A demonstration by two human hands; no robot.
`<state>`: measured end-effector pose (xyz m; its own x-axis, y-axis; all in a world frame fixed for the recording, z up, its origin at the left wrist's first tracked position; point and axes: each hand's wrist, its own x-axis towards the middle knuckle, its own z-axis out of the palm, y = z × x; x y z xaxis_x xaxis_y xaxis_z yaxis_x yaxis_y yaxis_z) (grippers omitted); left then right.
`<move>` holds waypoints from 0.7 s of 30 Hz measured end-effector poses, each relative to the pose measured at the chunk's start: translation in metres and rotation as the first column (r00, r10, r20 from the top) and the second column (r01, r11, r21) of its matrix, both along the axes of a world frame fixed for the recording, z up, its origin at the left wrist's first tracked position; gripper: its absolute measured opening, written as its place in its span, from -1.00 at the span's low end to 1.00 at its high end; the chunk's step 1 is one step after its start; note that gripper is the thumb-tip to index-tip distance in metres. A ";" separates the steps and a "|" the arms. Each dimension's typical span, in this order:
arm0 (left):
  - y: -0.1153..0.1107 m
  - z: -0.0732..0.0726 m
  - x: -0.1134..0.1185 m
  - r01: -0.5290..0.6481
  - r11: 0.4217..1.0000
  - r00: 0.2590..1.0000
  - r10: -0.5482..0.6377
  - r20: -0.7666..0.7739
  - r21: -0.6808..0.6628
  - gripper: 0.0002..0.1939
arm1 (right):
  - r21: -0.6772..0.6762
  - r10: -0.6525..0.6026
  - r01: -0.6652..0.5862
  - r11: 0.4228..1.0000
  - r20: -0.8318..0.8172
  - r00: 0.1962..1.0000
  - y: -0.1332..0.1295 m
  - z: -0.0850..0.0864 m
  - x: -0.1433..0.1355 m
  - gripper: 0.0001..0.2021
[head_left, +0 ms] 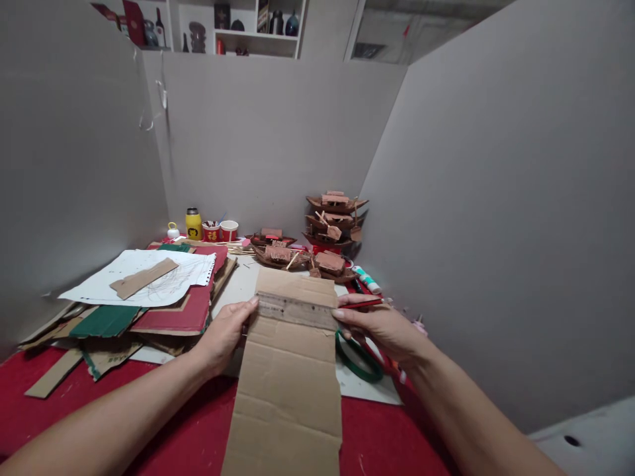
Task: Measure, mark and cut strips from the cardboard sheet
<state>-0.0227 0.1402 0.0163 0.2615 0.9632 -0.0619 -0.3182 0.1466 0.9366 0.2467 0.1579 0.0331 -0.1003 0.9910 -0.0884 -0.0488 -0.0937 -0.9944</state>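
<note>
A long brown cardboard strip [292,390] runs from the bottom edge toward the middle. Across its upper part lies a dark, see-through ruler [297,312]. My left hand [225,334] is closed on the left edge of the cardboard and the ruler's left end, thumb on top. My right hand [380,327] pinches the ruler's right end at the cardboard's right edge, and a red pencil [362,304] sticks out between its fingers. Just below that hand is a green tape roll [360,367], partly hidden by the cardboard.
Brown model boats [335,221] are stacked at the back. Paper and cardboard sheets [173,317] pile up at the left, with a yellow jar [193,225] and red cups [229,231] behind. Grey partitions [268,132] enclose the red-covered table [387,436]. A white-green tube [366,279] lies at right.
</note>
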 end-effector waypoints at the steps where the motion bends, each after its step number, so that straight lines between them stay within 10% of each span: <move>1: -0.001 0.000 0.001 0.017 1.000 1.000 -0.017 0.004 0.003 -0.59 | 0.004 0.007 -0.007 1.000 0.000 1.000 0.000 0.000 0.000 -0.61; 21: -0.015 0.001 0.000 0.294 0.955 0.955 -0.296 -0.038 -0.040 -0.55 | 0.057 0.036 -0.039 0.998 0.043 0.998 0.004 -0.001 0.009 -0.67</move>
